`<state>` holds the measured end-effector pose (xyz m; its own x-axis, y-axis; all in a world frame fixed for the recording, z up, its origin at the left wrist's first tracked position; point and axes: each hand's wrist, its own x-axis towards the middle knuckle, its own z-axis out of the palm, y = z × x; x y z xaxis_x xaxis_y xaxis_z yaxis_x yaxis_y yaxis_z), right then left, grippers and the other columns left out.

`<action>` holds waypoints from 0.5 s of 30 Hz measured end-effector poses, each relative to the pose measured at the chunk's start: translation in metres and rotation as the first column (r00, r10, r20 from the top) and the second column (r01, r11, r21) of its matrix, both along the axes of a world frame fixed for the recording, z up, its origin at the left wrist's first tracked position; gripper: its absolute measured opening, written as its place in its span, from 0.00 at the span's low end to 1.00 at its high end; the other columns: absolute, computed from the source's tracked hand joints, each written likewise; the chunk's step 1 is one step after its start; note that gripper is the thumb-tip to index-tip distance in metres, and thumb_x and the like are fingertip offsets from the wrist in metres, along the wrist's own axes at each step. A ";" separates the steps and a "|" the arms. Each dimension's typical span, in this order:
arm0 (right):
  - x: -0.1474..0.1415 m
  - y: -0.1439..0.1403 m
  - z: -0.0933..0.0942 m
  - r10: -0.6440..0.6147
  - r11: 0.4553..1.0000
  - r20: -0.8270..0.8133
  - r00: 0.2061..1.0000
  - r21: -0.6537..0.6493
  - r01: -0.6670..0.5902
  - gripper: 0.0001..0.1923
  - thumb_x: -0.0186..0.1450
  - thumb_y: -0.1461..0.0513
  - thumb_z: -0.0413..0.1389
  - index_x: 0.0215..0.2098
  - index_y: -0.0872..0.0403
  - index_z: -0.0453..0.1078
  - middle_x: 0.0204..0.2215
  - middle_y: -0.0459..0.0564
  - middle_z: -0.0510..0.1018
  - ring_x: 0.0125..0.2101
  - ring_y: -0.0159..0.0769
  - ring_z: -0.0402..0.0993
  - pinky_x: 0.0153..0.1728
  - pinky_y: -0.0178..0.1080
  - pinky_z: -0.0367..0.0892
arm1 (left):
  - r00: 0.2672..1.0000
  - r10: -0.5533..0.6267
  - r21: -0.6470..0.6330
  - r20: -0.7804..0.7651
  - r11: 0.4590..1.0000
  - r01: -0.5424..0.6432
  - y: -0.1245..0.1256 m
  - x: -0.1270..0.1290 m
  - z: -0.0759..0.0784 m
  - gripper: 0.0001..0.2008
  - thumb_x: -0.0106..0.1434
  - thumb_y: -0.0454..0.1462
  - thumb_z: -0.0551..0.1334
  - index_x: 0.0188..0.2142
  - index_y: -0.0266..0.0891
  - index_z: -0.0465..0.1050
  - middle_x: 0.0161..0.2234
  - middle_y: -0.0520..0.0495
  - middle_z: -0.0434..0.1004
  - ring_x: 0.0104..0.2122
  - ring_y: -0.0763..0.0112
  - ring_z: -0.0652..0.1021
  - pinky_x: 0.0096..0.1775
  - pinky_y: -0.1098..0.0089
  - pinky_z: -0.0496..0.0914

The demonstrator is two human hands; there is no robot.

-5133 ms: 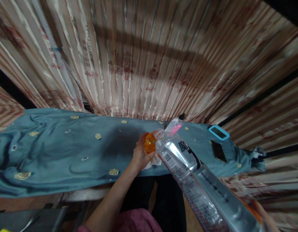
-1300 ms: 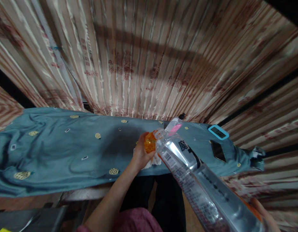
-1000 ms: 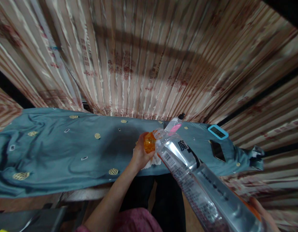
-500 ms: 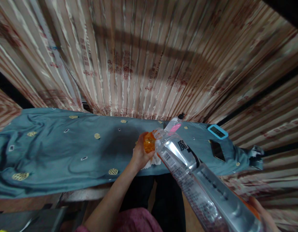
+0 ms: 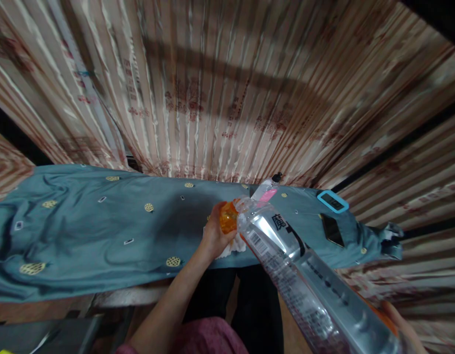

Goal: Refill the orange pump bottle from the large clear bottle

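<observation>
Head cam: left hand is wrapped around a small orange translucent container at the near edge of the teal patterned tablecloth, on a white crumpled cloth. Right hand, barely in frame, seems closed around the base of a big clear plastic bottle tipped mouth-down onto the container. Looks heavy and slick; I'd grip the ribbed middle.
</observation>
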<state>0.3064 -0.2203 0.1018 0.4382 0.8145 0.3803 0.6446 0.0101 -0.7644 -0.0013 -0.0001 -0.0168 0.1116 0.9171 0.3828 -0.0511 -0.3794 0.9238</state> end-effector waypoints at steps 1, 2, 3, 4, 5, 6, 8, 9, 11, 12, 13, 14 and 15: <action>0.001 -0.001 -0.001 0.018 1.000 0.013 1.000 0.013 -0.018 0.29 0.67 0.38 0.62 0.63 0.32 0.78 0.66 0.43 0.78 0.73 0.62 0.66 0.59 0.70 0.81 | 1.000 0.003 -0.003 -0.006 1.000 -0.003 0.000 0.000 0.000 0.41 0.55 0.34 0.79 0.63 0.47 0.63 0.59 0.40 0.80 0.56 0.52 0.85 0.60 0.49 0.80; 0.001 -0.001 -0.002 0.027 0.999 0.026 0.999 0.028 -0.028 0.29 0.67 0.37 0.63 0.63 0.32 0.78 0.65 0.43 0.78 0.73 0.62 0.65 0.59 0.69 0.81 | 1.000 0.008 -0.007 -0.014 1.000 -0.008 0.000 0.000 0.000 0.41 0.55 0.34 0.79 0.63 0.46 0.63 0.59 0.40 0.80 0.56 0.52 0.85 0.61 0.49 0.80; 0.000 -0.002 -0.002 0.029 0.999 0.033 0.999 0.032 -0.030 0.30 0.66 0.37 0.63 0.63 0.32 0.79 0.65 0.43 0.78 0.74 0.62 0.64 0.60 0.69 0.80 | 1.000 0.013 -0.012 -0.022 1.000 -0.013 0.000 -0.001 0.001 0.41 0.55 0.34 0.79 0.63 0.46 0.63 0.59 0.40 0.80 0.56 0.52 0.85 0.61 0.48 0.80; 0.000 -0.002 -0.002 0.022 0.999 0.037 0.999 0.035 -0.023 0.30 0.65 0.37 0.64 0.63 0.32 0.79 0.65 0.43 0.78 0.75 0.63 0.63 0.60 0.70 0.80 | 1.000 0.015 -0.017 -0.028 1.000 -0.015 -0.001 -0.001 0.001 0.41 0.55 0.35 0.79 0.64 0.47 0.63 0.59 0.40 0.80 0.56 0.52 0.85 0.61 0.48 0.79; -0.001 -0.002 -0.002 0.012 0.999 0.037 0.999 0.034 -0.014 0.31 0.64 0.37 0.65 0.63 0.33 0.79 0.66 0.43 0.78 0.75 0.63 0.62 0.60 0.70 0.80 | 1.000 0.011 -0.019 -0.028 1.000 -0.012 -0.001 -0.001 0.002 0.41 0.55 0.35 0.79 0.64 0.47 0.63 0.59 0.40 0.80 0.56 0.52 0.85 0.61 0.48 0.79; -0.002 -0.001 -0.001 0.005 1.000 0.035 0.999 0.028 -0.006 0.32 0.64 0.37 0.65 0.63 0.34 0.79 0.66 0.43 0.78 0.76 0.64 0.61 0.61 0.71 0.79 | 1.000 0.004 -0.019 -0.024 1.000 -0.004 -0.001 -0.001 0.002 0.41 0.56 0.35 0.79 0.64 0.46 0.63 0.58 0.40 0.80 0.56 0.51 0.85 0.61 0.49 0.80; -0.005 -0.001 0.000 0.005 1.000 0.038 0.999 0.021 -0.006 0.31 0.65 0.37 0.64 0.63 0.35 0.79 0.67 0.44 0.77 0.76 0.64 0.60 0.62 0.72 0.78 | 1.000 -0.006 -0.017 -0.016 1.000 0.005 -0.001 -0.001 0.002 0.41 0.56 0.36 0.79 0.64 0.46 0.62 0.58 0.40 0.80 0.56 0.51 0.85 0.61 0.49 0.80; -0.007 -0.001 0.001 0.008 1.000 0.042 0.999 0.015 -0.009 0.30 0.67 0.37 0.63 0.62 0.35 0.80 0.67 0.43 0.77 0.76 0.64 0.61 0.62 0.72 0.78 | 1.000 -0.005 -0.015 -0.012 1.000 0.004 -0.001 -0.001 0.002 0.41 0.56 0.35 0.79 0.64 0.46 0.62 0.58 0.40 0.80 0.56 0.51 0.85 0.61 0.49 0.80; -0.010 0.000 0.003 0.016 1.000 0.061 0.998 0.012 -0.017 0.26 0.69 0.39 0.61 0.61 0.34 0.80 0.66 0.42 0.77 0.75 0.63 0.62 0.61 0.71 0.79 | 1.000 0.006 -0.012 -0.014 1.000 -0.006 -0.001 0.000 0.001 0.42 0.55 0.35 0.80 0.64 0.46 0.63 0.58 0.40 0.80 0.56 0.50 0.85 0.61 0.49 0.80; -0.011 0.001 0.003 0.024 0.999 0.075 0.997 0.025 -0.026 0.26 0.69 0.39 0.61 0.61 0.34 0.80 0.66 0.42 0.78 0.75 0.63 0.63 0.60 0.71 0.79 | 1.000 0.010 -0.009 -0.016 1.000 -0.010 0.000 0.000 0.001 0.41 0.55 0.35 0.80 0.64 0.46 0.63 0.58 0.40 0.80 0.56 0.51 0.85 0.61 0.49 0.80; -0.011 0.002 0.004 0.039 0.998 0.093 0.995 0.045 -0.043 0.26 0.69 0.39 0.62 0.62 0.33 0.80 0.66 0.41 0.77 0.75 0.63 0.62 0.60 0.71 0.79 | 1.000 0.010 -0.005 -0.016 1.000 -0.010 0.000 0.000 0.000 0.41 0.56 0.36 0.80 0.64 0.46 0.63 0.58 0.40 0.80 0.56 0.51 0.85 0.60 0.49 0.80; -0.011 0.003 0.005 0.056 0.996 0.112 0.992 0.069 -0.064 0.27 0.68 0.39 0.63 0.63 0.33 0.79 0.67 0.40 0.77 0.75 0.63 0.61 0.61 0.71 0.79 | 1.000 0.007 0.000 -0.014 1.000 -0.007 0.000 0.000 0.000 0.41 0.56 0.37 0.80 0.64 0.46 0.63 0.58 0.40 0.80 0.56 0.51 0.85 0.60 0.49 0.80; -0.011 0.004 0.005 0.075 0.992 0.133 0.988 0.093 -0.088 0.30 0.67 0.39 0.64 0.64 0.32 0.78 0.68 0.39 0.76 0.76 0.63 0.60 0.62 0.71 0.79 | 1.000 0.003 0.006 -0.011 1.000 -0.003 0.000 0.000 0.000 0.41 0.56 0.37 0.80 0.64 0.46 0.63 0.58 0.40 0.80 0.56 0.52 0.85 0.60 0.50 0.80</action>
